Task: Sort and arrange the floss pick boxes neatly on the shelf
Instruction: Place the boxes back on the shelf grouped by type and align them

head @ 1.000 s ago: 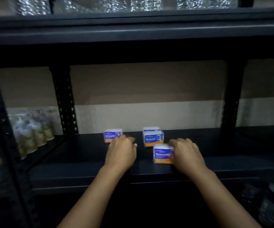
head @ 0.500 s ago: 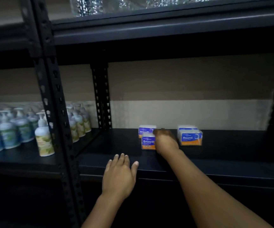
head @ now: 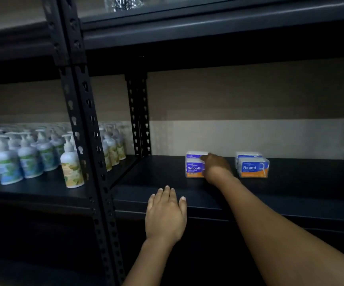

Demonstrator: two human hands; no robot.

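Four floss pick boxes sit on a dark metal shelf (head: 162, 174), grouped in two pairs: two "Smooth" boxes, one (head: 194, 168) directly in front of the other (head: 193, 155), and, well apart to their right, two "Round" boxes, again one (head: 253, 168) in front of the other (head: 247, 156). The person's right hand (head: 216, 167) reaches in along the right side of the front "Smooth" box, its fingers curled against that box and the one behind it; whether it actually grips either box cannot be told from this angle. The left hand (head: 166, 213) lies flat, fingers straight and lightly spread, on the shelf's front edge, near and forward-left of the "Smooth" pair, holding nothing. Nothing stands between the two pairs but bare shelf board. Left of the "Smooth" boxes, a perforated black upright post (head: 139, 116) rises at the back of the shelf, and a thicker double post (head: 84, 124) crosses the foreground. Beyond these posts, further left, rows of pump-top soap bottles (head: 8, 162) crowd the neighbouring shelf, too many and too blurred at the back to count; one yellow-labelled bottle (head: 71, 168) stands forward of the rest, partly behind the double post. Above the boxes, an upper shelf (head: 208, 23) carries shiny wrapped goods, too indistinct to identify.
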